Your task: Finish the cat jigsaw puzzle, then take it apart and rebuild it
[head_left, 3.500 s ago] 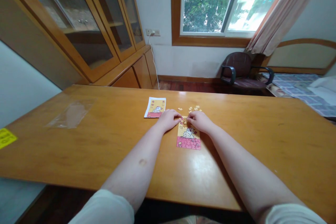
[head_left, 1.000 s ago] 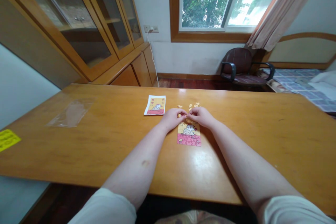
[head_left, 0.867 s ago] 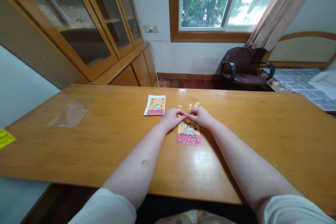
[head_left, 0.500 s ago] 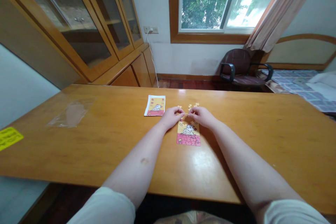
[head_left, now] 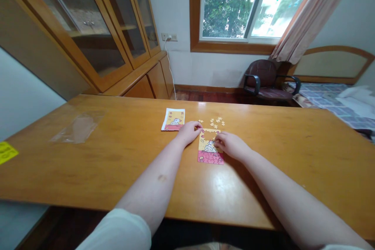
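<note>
A partly assembled jigsaw puzzle (head_left: 211, 158) lies flat on the wooden table, pink at the bottom and yellow above, with a white cartoon animal in the middle. A gap shows the table inside its upper part, below a joined top row. My left hand (head_left: 189, 132) is at the puzzle's upper left corner, its bent fingers closed on the edge there. Over the right side hovers or rests my right hand (head_left: 231, 144), fingers curled together; whatever is between them is hidden. Several loose puzzle pieces (head_left: 216, 126) lie beyond the top edge.
A picture card (head_left: 175, 116) with the same design lies left of the puzzle. Farther left is a clear plastic bag (head_left: 83, 127), and a yellow label (head_left: 7, 153) sits at the table's left edge. Beyond the table (head_left: 293, 148) stand a cabinet (head_left: 140, 62) and an office chair (head_left: 263, 80).
My right hand has moved from the puzzle's top edge down and right, over its right side. The top row and loose pieces are now uncovered. My left hand has shifted slightly left.
</note>
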{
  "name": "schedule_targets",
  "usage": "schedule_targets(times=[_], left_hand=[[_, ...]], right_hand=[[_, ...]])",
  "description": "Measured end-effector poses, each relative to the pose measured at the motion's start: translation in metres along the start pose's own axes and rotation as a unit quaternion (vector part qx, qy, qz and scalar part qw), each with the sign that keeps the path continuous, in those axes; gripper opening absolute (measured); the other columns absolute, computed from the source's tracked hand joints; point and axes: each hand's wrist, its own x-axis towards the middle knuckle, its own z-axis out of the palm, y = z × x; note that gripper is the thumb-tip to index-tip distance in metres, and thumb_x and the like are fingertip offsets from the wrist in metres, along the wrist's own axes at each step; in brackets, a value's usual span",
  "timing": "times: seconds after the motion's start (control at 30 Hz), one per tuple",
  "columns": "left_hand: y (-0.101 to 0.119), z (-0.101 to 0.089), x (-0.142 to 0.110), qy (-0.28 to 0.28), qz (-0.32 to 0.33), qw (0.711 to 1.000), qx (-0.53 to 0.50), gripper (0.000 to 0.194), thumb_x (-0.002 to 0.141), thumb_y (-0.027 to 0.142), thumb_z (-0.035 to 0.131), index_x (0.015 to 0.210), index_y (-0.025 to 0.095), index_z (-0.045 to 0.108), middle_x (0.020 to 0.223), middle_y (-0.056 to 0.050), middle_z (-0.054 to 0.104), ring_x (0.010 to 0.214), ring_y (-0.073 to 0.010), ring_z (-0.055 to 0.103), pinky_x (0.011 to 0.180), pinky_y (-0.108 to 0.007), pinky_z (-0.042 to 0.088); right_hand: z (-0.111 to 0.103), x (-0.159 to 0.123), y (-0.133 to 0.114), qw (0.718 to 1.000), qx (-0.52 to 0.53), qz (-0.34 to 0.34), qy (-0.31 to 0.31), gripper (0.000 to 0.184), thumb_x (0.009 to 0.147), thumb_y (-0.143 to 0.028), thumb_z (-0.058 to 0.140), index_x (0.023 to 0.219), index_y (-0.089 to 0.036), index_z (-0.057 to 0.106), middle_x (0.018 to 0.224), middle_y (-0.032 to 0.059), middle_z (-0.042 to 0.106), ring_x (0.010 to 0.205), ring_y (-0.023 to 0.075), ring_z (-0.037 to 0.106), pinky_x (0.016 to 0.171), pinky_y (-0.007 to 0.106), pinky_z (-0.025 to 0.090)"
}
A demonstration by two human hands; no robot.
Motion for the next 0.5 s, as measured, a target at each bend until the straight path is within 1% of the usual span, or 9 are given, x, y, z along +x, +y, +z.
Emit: schedule_targets(times=[0.07,0.1,0.13,0.2,0.23,0.27,0.37,0.43,0.5], left_hand=[[0.001,0.0,0.0,-0.003,-0.009,1.0,0.0,0.017,0.081,0.03,0.055,0.086,0.02,0.068,0.092,-0.003,0.07,0.087,-0.0187,0.062,0.078,-0.03,0.046],[0.001,0.0,-0.001,-0.006,-0.014,1.0,0.001,0.018,0.081,0.031,0.055,0.086,0.02,0.068,0.092,-0.003,0.07,0.086,-0.0185,0.062,0.076,-0.029,0.046],[0.001,0.0,-0.001,-0.009,-0.019,1.0,0.003,0.018,0.081,0.032,0.055,0.086,0.02,0.068,0.09,-0.003,0.07,0.084,-0.0181,0.062,0.074,-0.029,0.046],[0.0,0.0,-0.001,-0.015,-0.026,1.0,0.01,0.019,0.081,0.034,0.055,0.085,0.02,0.068,0.083,-0.002,0.069,0.076,-0.017,0.06,0.068,-0.027,0.045],[0.0,0.001,-0.001,-0.016,-0.028,0.999,0.014,0.02,0.081,0.035,0.055,0.084,0.02,0.068,0.079,-0.002,0.068,0.073,-0.0165,0.06,0.066,-0.027,0.043],[0.0,0.001,-0.001,-0.017,-0.029,0.999,0.016,0.02,0.081,0.036,0.055,0.083,0.02,0.068,0.075,-0.001,0.067,0.07,-0.016,0.059,0.063,-0.026,0.042],[0.0,0.001,-0.001,-0.017,-0.034,0.999,0.021,0.022,0.081,0.038,0.054,0.082,0.02,0.067,0.067,0.001,0.062,0.064,-0.0148,0.055,0.058,-0.025,0.038],[0.0,0.001,-0.001,-0.019,-0.036,0.999,0.022,0.022,0.08,0.038,0.054,0.082,0.021,0.067,0.065,0.002,0.059,0.062,-0.0144,0.054,0.057,-0.025,0.037],[0.001,0.001,-0.002,-0.021,-0.034,0.999,0.023,0.022,0.08,0.038,0.055,0.082,0.021,0.067,0.064,0.002,0.058,0.062,-0.014,0.054,0.056,-0.024,0.036]], right_hand=[[-0.008,-0.011,-0.008,0.998,-0.062,0.02,-0.008,0.03,0.093,-0.028,0.041,0.101,-0.018,0.068,0.099,0.0113,0.068,0.088,0.0202,0.064,0.077,0.028,0.044],[-0.012,-0.017,-0.014,0.994,-0.091,0.042,-0.039,0.032,0.093,-0.027,0.039,0.102,-0.018,0.068,0.095,0.0131,0.069,0.085,0.0226,0.065,0.074,0.03,0.045],[-0.016,-0.023,-0.02,0.989,-0.109,0.063,-0.077,0.033,0.092,-0.027,0.039,0.107,-0.019,0.068,0.091,0.0143,0.07,0.082,0.025,0.066,0.071,0.032,0.047],[-0.02,-0.035,-0.033,0.979,-0.128,0.1,-0.126,0.041,0.091,-0.028,0.041,0.129,-0.022,0.056,0.091,0.0164,0.07,0.081,0.0285,0.068,0.067,0.035,0.048],[-0.02,-0.04,-0.04,0.977,-0.129,0.101,-0.135,0.046,0.092,-0.029,0.04,0.137,-0.023,0.047,0.092,0.0173,0.071,0.081,0.0293,0.068,0.065,0.036,0.049],[-0.018,-0.044,-0.045,0.977,-0.121,0.102,-0.144,0.049,0.092,-0.03,0.039,0.141,-0.022,0.042,0.092,0.0184,0.071,0.082,0.03,0.069,0.065,0.037,0.049],[-0.011,-0.05,-0.056,0.978,-0.102,0.11,-0.148,0.06,0.09,-0.042,0.045,0.145,-0.018,0.035,0.093,0.0204,0.071,0.083,0.0323,0.069,0.066,0.039,0.05],[-0.006,-0.05,-0.058,0.978,-0.099,0.114,-0.145,0.065,0.09,-0.048,0.045,0.145,-0.018,0.034,0.094,0.0202,0.071,0.084,0.0328,0.069,0.068,0.04,0.051],[-0.003,-0.047,-0.056,0.978,-0.096,0.117,-0.14,0.065,0.09,-0.05,0.043,0.145,-0.017,0.034,0.096,0.0199,0.071,0.085,0.0318,0.069,0.07,0.039,0.051]])
